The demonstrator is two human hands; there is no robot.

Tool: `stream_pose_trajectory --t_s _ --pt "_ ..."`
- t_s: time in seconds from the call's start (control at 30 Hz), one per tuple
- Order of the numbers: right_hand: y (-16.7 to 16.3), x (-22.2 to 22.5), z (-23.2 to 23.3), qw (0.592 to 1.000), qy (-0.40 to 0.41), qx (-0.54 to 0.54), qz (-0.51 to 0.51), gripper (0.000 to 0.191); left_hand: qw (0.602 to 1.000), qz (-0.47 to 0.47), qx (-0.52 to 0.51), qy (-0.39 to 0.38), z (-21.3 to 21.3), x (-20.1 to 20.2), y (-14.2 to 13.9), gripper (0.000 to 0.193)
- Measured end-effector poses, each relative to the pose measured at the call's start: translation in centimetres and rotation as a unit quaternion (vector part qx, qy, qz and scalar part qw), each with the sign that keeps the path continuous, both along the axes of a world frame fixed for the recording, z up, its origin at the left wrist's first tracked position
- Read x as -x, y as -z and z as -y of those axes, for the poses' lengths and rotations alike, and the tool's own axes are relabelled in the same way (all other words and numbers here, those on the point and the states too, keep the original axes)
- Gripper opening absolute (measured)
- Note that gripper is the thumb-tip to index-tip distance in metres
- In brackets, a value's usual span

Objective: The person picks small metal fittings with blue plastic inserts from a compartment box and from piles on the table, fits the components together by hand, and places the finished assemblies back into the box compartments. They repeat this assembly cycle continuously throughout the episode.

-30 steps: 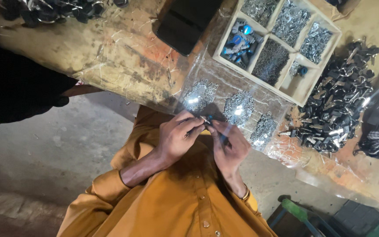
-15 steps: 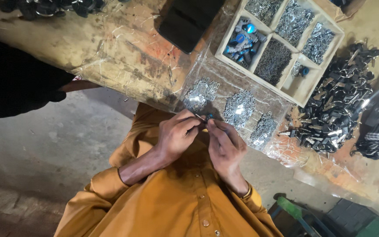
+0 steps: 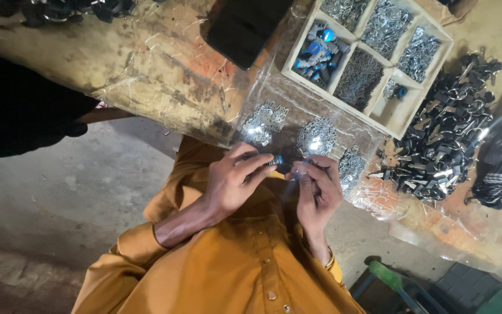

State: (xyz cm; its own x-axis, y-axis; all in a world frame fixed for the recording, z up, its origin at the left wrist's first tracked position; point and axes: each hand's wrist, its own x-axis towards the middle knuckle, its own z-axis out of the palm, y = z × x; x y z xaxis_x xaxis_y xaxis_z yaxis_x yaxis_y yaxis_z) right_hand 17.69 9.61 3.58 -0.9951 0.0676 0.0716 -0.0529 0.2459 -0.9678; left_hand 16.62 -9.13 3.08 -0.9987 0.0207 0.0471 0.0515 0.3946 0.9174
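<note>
- A small dark part with a blue tip (image 3: 275, 160) sits between the two hands, held just above the near edge of the counter (image 3: 146, 64) and in front of the person's chest.
- Its long axis runs roughly left to right across the view, so each end points toward one hand.
- The left hand (image 3: 233, 180) is closed on the part, thumb and fingers pinched around its left end; the blue tip pokes out toward the other hand.
- The right hand (image 3: 316, 189) meets it from the other side, fingertips drawn together on something small and shiny at that end; what exactly it grips is too small to tell.
- Both hands touch the piece, with neither clearly nearer.
- Just beyond the hands, three small heaps of shiny metal pieces (image 3: 316, 137) lie on clear plastic sheeting.
- Farther off stands a wooden tray with compartments (image 3: 405, 113), holding silver bits, dark bits and blue-tipped parts.
- To the right lies a pile of black parts (image 3: 445, 142); a black case (image 3: 245, 26) sits at the far edge.
- The counter is worn and stained; below it is a bare concrete floor (image 3: 59, 197).
</note>
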Motion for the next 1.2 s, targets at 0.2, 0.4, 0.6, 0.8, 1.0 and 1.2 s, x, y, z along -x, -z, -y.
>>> stream_pose_trajectory --t_s 0.2,0.4,0.6,0.8,1.0,1.2 --pt "-0.8 -0.4 -1.4 0.989 -0.064 -0.003 0.134 0.030 0.969 0.122 -0.211 0.032 -0.5 -0.9 -0.5 0.024" --pt "-1.0 -0.7 -1.7 0.992 -0.110 0.007 0.061 0.028 0.902 0.222 -0.365 0.055 -0.5 -1.2 1.1 0.026" --pt "-1.3 -1.5 -2.5 0.986 -0.090 -0.012 0.138 0.026 0.875 0.232 -0.422 0.058 -0.8 -1.3 1.9 0.015" --pt "-0.8 -0.5 -5.1 0.982 -0.046 0.164 0.079 0.020 0.815 0.256 -0.519 0.023 -0.3 -0.4 1.6 0.040" --pt "-1.7 -0.4 -6.4 0.991 -0.100 -0.006 0.089 0.025 0.823 0.263 -0.502 0.035 -0.6 -0.1 0.9 0.048" --pt "-3.2 0.1 -5.6 0.979 -0.137 -0.149 -0.034 0.023 0.834 0.260 -0.487 0.026 -1.5 -0.7 0.6 0.047"
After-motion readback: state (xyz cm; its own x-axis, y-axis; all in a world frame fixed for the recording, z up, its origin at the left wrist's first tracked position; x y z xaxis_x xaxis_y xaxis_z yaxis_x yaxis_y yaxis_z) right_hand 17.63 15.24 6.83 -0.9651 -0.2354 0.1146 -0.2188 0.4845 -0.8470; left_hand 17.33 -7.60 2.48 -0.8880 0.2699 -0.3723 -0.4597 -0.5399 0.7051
